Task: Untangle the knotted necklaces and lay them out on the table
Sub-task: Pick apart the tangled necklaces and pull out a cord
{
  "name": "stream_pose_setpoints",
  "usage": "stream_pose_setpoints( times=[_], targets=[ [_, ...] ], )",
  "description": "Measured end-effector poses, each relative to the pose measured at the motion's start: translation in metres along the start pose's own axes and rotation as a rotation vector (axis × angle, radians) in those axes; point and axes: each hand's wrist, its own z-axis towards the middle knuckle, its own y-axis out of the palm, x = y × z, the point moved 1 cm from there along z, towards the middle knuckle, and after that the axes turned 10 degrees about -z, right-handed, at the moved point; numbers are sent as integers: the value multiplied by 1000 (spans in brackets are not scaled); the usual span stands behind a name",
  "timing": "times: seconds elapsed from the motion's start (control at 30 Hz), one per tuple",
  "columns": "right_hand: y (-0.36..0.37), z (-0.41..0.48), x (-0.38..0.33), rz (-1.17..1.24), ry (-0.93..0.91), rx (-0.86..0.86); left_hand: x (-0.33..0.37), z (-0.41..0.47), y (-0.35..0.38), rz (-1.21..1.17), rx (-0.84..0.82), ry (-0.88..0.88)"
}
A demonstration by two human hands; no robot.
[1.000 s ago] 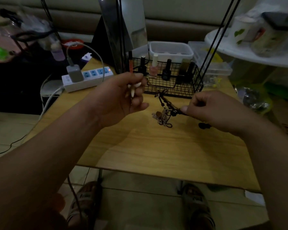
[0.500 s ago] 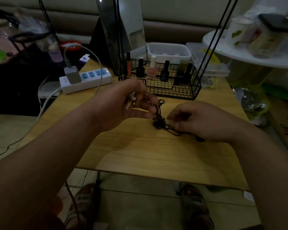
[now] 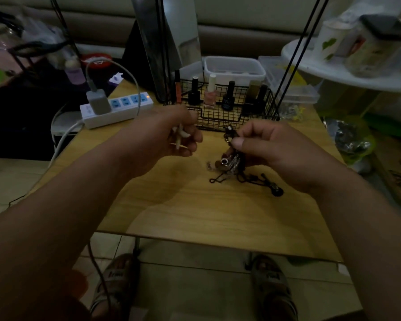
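A dark tangle of necklaces [image 3: 229, 164] with beads and a shiny metal pendant hangs from my right hand [image 3: 271, 151] down to the wooden table [image 3: 195, 209]. That hand pinches a beaded strand near its top between thumb and forefinger. Loose black cord ends and a round black piece [image 3: 277, 191] lie on the table under it. My left hand [image 3: 169, 137] is apart from the tangle, to its left, fingers curled round a small white pointed piece [image 3: 180, 137]. Whether a cord runs from that piece to the tangle I cannot see.
A black wire basket [image 3: 232, 112] with nail polish bottles stands just behind the hands. A white power strip [image 3: 118, 110] with a charger and cable lies at the back left. Clear plastic boxes [image 3: 287, 89] sit at the back right. My sandalled feet show below the table's near edge.
My right hand has lifted off the table, raising the tangle by a beaded strand. My left hand has drawn away to the left, no longer touching the tangle, the white piece still in it.
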Motion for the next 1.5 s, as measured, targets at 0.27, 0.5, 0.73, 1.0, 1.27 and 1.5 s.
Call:
stream_pose_setpoints(
  times=[0.27,0.5,0.73,1.0,1.27,1.5],
  targets=[
    [3,4,-5,263,86,59,-15,-1,21,392,-121,-22],
    [5,6,-4,392,127,104,-25,-1,28,603,-105,108],
    [8,8,-7,496,155,140,-27,-3,39,499,-42,174],
    [12,7,-4,476,210,186,-19,-5,34,328,-130,38],
    [9,4,-1,285,258,76,-12,-6,18,64,-109,38],
    [6,6,-3,240,157,26,-11,-5,16,-32,-60,19]
  ],
)
